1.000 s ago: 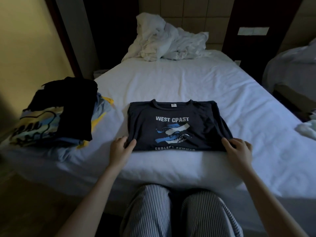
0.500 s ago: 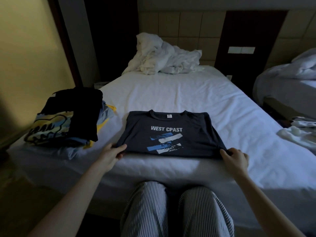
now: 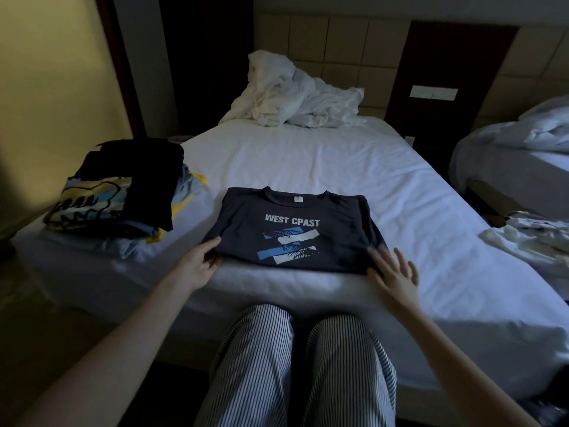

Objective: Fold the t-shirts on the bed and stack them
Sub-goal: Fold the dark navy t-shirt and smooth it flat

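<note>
**Item:** navy t-shirt [image 3: 308,211], printed "WEST CPAST" over blue and white stripes.
**Condition:** folded to a tidy rectangle, collar away from the person, print upward.
**Location:** centre of the frame, flat on the white sheet of the bed [image 3: 308,155], with its near edge close along the mattress edge.

**Left hand** [image 3: 200,261]: at the shirt's lower-left corner. The thumb lies on top of the cloth and the fingers are tucked at or under the edge, so it pinches that corner.

**Right hand** [image 3: 395,272]: at the shirt's lower-right corner, fingers spread and straight, gripping nothing. It is blurred, so I cannot tell whether the fingertips touch the cloth.

**Stack of folded shirts** [image 3: 123,192]: left of the frame, on the bed's left corner. A black shirt lies uppermost over a yellow-and-blue print. The stack is well apart from the navy t-shirt, with bare sheet between them.

**Step in hand, as I judge it:** the folding of this shirt looks finished, and the lift towards the stack is about to start.

**Next move calls for:**
- the right hand closing on its corner or sliding beneath the fold;
- both hands raising the shirt level so the layers do not fall open;
- a carry to the left, and setting it square on the black shirt.

**Also present:**
- crumpled white bedding [image 3: 292,97], upper centre, at the head of the bed;
- a second bed [image 3: 508,155], at the right edge;
- loose pale cloth [image 3: 529,238], at the right; I cannot tell whether it is a shirt waiting to be folded;
- striped trousers [image 3: 292,365], bottom centre.
</note>
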{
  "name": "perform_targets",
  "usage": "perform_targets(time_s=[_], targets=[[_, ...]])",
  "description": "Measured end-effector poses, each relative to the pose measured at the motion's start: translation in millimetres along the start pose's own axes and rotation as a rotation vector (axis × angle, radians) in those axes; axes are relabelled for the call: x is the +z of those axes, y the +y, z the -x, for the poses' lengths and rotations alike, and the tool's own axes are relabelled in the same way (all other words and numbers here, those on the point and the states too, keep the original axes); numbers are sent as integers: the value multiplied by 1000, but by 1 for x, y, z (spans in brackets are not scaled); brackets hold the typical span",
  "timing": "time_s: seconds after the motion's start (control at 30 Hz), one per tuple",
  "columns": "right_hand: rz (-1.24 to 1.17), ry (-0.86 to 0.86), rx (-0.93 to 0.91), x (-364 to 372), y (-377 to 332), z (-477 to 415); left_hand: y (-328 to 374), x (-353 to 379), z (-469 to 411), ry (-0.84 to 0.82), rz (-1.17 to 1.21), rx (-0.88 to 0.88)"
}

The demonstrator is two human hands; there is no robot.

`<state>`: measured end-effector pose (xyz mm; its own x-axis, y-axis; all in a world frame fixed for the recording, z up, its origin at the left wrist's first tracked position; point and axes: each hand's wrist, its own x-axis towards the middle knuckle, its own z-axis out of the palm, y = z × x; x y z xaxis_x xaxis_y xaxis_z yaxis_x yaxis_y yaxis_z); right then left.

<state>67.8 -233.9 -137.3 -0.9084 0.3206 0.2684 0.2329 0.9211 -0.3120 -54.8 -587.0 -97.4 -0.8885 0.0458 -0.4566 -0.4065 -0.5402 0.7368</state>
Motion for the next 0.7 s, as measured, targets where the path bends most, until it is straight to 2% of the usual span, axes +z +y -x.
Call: perform_targets(time_s=[0.07,0.13,0.23,0.37,0.47,0.6,0.63,0.7], targets=[[153,-117,-7,7,2,1,-6,4,6,7,188,-50],[174,-115,-5,9,3,4,-13,9,8,-4,314,-15],[159,-123,-11,7,4,3,-21,16,7,-40,332,45],[133,-99,-11,10,3,6,-14,29,-8,-33,146,125],[79,-72,-16,8,4,7,-4,62,-8,2,-95,287],[2,-69,-18,7,7,7,-31,154,17,-318,-656,577],[-58,-55,-9,7,8,6,-47,177,19,-390,-828,649],[-249,25,35,6,9,4,-89,211,21,-502,-1237,686]])
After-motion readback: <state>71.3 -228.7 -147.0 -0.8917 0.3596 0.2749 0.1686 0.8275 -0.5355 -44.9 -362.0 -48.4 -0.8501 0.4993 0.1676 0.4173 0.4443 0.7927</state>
